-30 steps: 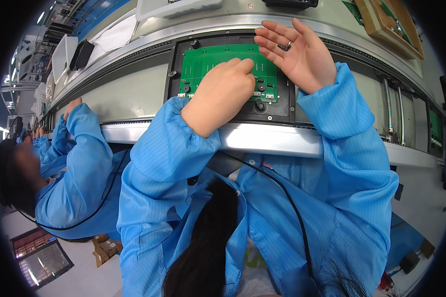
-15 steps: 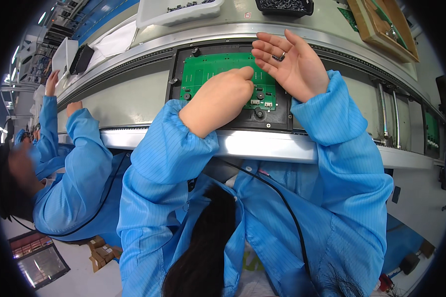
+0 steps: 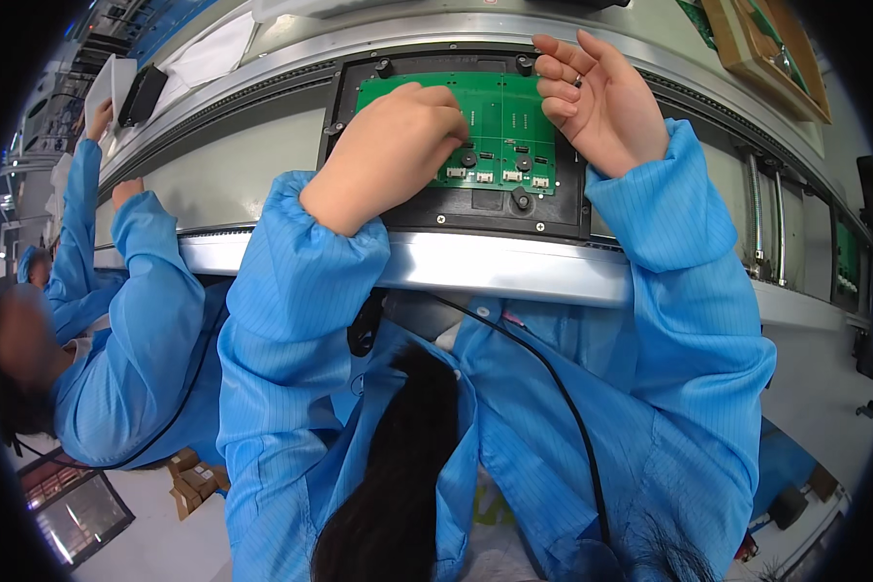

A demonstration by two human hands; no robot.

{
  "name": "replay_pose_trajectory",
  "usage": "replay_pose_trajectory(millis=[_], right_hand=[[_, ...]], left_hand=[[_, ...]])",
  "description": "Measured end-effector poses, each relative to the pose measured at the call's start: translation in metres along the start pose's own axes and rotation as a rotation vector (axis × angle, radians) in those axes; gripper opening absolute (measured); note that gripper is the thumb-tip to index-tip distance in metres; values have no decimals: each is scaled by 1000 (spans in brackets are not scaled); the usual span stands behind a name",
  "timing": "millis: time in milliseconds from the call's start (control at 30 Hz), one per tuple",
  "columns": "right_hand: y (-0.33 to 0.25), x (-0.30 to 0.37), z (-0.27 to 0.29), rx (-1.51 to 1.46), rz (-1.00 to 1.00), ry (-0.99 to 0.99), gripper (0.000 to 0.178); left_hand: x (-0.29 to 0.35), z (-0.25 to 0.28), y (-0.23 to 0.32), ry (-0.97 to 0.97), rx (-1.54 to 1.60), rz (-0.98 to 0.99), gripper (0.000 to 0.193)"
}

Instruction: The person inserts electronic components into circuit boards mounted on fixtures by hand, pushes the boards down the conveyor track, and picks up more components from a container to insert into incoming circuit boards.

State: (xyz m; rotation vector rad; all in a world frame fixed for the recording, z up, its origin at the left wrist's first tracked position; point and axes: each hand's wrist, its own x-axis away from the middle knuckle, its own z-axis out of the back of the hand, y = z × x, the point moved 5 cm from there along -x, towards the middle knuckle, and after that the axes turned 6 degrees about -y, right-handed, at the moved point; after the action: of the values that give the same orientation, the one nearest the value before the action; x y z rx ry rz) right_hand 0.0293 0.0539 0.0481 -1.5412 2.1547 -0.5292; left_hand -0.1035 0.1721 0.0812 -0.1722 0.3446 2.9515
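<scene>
A green circuit board (image 3: 490, 102) lies in a black fixture frame (image 3: 553, 225). White connectors (image 3: 512, 177) and round black parts (image 3: 524, 163) stand along its near edge. My left hand (image 3: 393, 145) is over the board's left half, fingers bent down and pressed together; whatever they pinch is hidden. At the board's right edge, my right hand (image 3: 611, 107) is turned palm up with its fingers curled. A small black component (image 3: 578, 81) shows among those fingers, partly covered.
The fixture sits on a conveyor with a metal front rail (image 3: 514, 267). A cardboard box (image 3: 747, 58) with green boards stands at the far right. Another person in a blue sleeve (image 3: 150, 242) works at the left, near a black bin (image 3: 143, 95).
My left hand has moved left across the board, uncovering more connectors. My right hand has shifted slightly right, its fingers more curled round the black component. The view has also shifted a little.
</scene>
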Motion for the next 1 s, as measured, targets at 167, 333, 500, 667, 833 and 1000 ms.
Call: replay_pose_trajectory(millis=[167, 333, 500, 667, 833, 1000], right_hand=[[2, -1, 0, 39, 5, 103, 37], [3, -1, 1, 59, 13, 128, 38], [3, 0, -3, 88, 72, 210, 42], [0, 2, -18, 103, 97, 315, 50], [7, 5, -19, 19, 46, 129, 59], [11, 3, -23, -124, 0, -198, 62]], left_hand=[[-7, -2, 6, -26, -47, -36, 7], [-11, -1, 8, -40, -88, -87, 7], [-13, 2, 8, -29, -88, -97, 8], [-19, 19, 15, 151, 62, -54, 9], [-33, 34, 40, 434, 193, -60, 10], [-39, 29, 46, 417, 44, -128, 18]])
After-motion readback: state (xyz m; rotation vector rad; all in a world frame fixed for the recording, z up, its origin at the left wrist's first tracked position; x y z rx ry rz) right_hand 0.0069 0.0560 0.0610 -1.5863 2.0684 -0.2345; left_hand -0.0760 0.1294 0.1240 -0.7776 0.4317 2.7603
